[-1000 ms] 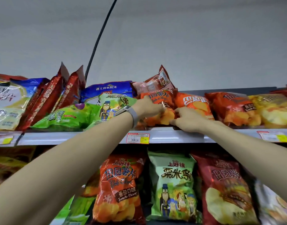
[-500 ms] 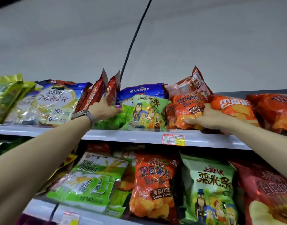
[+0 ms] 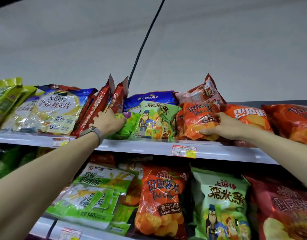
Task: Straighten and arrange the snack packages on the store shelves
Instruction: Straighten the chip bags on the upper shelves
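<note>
Orange tomato-chip bag (image 3: 197,118) gripped at the front of the top shelf (image 3: 149,147).
Right hand (image 3: 225,127) clasps its right side, thumb beneath, fingers over. Left hand (image 3: 108,122), fingers uncurled, presses the lime-green bag (image 3: 130,127) beside the leaning red packs (image 3: 100,104). A blue bag (image 3: 149,99) lies behind.

Left wrist: grey woven-mesh watch strap (image 3: 99,135), slim pale rectangular case (image 3: 87,130).
Forearms: bare.
Left hand (image 3: 109,122), right hand (image 3: 226,127): bare.
</note>
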A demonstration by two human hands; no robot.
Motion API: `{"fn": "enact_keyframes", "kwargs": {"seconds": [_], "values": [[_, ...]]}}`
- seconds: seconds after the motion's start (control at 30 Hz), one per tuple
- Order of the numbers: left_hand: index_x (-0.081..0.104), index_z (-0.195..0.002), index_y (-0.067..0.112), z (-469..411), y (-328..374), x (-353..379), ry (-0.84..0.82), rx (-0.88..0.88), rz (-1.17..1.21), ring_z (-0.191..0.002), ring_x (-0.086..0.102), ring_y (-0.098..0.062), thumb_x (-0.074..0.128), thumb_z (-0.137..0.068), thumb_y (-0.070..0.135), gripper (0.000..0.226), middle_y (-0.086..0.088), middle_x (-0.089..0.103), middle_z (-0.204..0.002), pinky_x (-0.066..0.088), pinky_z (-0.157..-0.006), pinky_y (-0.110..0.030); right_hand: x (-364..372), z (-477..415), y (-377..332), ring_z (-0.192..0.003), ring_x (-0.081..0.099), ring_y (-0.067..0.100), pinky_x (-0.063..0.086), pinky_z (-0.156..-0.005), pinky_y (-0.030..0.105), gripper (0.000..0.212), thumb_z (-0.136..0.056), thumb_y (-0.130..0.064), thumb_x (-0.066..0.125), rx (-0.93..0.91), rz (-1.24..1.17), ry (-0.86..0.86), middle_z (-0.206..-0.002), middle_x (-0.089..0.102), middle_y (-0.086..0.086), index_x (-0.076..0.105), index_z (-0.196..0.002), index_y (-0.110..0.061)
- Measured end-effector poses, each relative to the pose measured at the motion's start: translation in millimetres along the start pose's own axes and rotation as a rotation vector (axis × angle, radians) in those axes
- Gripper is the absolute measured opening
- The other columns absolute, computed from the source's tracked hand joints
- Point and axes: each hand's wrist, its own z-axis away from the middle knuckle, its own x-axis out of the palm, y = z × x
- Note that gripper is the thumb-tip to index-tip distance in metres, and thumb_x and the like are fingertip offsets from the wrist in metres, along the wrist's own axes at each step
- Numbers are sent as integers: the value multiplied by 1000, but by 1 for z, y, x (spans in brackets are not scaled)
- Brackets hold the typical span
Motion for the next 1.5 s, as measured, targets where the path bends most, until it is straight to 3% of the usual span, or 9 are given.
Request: {"fn": "enact_keyframes", "kwargs": {"seconds": [0.17,0.3,0.53,0.63,0.7,0.8,0.93,1.3,1.5], "values": [[41,-151,20,5,11,20,174,37,143,-139,39,-48,57,-94,60,72,-22,40,-150,32,-114,-63,-2,-1,-3,-137,50,32,41,-114,46,112,-69,-63,86,13,-53,210,-154,51,6,33,-157,-20],[34,-153,21,-1,16,35,268,93,224,-134,40,-50,57,-97,55,69,-22,38,-144,35,-110,-65,-2,-1,0,-136,52,31,43,-113,48,118,-64,-76,82,39,26,98,-153,51,5,34,-156,-21],[28,-154,27,-4,4,59,201,34,225,-138,34,-57,51,-101,51,63,-30,30,-152,30,-114,-64,8,5,-6,-137,49,36,43,-112,48,116,-72,-74,77,126,98,23,-157,45,11,24,-159,-18],[28,-154,28,-7,3,59,188,32,222,-140,31,-58,50,-102,49,60,-31,29,-153,29,-115,-64,7,21,-24,-143,36,38,39,-111,51,108,-77,-65,75,36,190,300,-154,35,16,22,-159,-19],[27,-155,28,-8,3,60,187,39,213,-140,30,-59,48,-103,49,60,-32,28,-153,28,-116,-64,11,39,-44,-143,36,31,39,-111,48,83,-86,-49,69,-219,124,482,-152,37,11,30,-156,-24],[29,-154,30,-7,3,60,200,54,183,-137,34,-58,45,-104,51,57,-31,30,-152,28,-115,-66,28,53,-79,-140,45,21,42,-111,43,65,-93,-48,61,-529,116,307,-156,39,0,35,-152,-41],[34,-150,29,-3,5,60,227,90,164,-134,37,-55,46,-105,49,51,-26,32,-148,31,-113,-67,62,38,-103,-142,45,34,46,-109,53,64,-95,-64,54,-483,304,5,-167,17,0,25,-152,-60],[29,-153,37,2,9,57,181,96,98,-136,36,-52,39,-106,53,51,-21,30,-146,29,-112,-69,76,5,-110,-122,56,37,49,-94,41,61,-91,-45,72,-259,379,28,-140,53,13,54,-147,-29],[22,-155,35,4,7,39,-54,109,83,-148,20,-53,70,-88,64,87,-25,17,-158,18,-125,-54,80,6,-112,-93,49,30,51,-88,38,51,-97,-32,63,-219,372,-68,-132,55,17,53,-145,-17]]}}
